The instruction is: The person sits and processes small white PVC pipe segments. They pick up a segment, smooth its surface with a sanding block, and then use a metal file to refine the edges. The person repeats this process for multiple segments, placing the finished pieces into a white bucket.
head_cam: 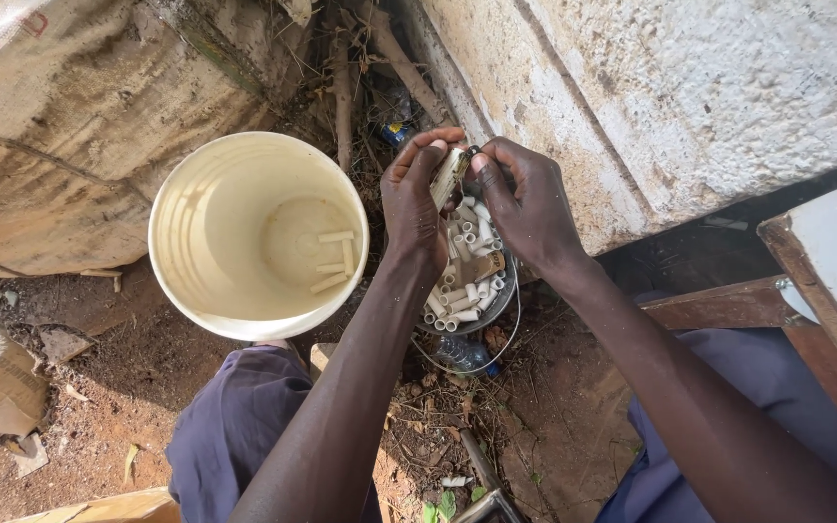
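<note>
My left hand (417,199) and my right hand (527,201) meet over a small metal bowl (496,308) on the ground. Both grip a small cream-coloured piece (449,177), held upright between the fingers; what else is on it I cannot tell. The bowl is heaped with several short white tube pieces (467,291) and a brown scrap. To the left stands a cream plastic bucket (259,234) with three of the same white tube pieces (333,261) lying on its bottom.
A rough pale block wall (690,97) rises at the right, a worn sack-covered mass (70,136) at the left. Dry sticks (343,87) fill the gap between them. A wooden frame (825,320) stands at the right edge. Red dirt with litter and a plastic bottle (462,353) lies below.
</note>
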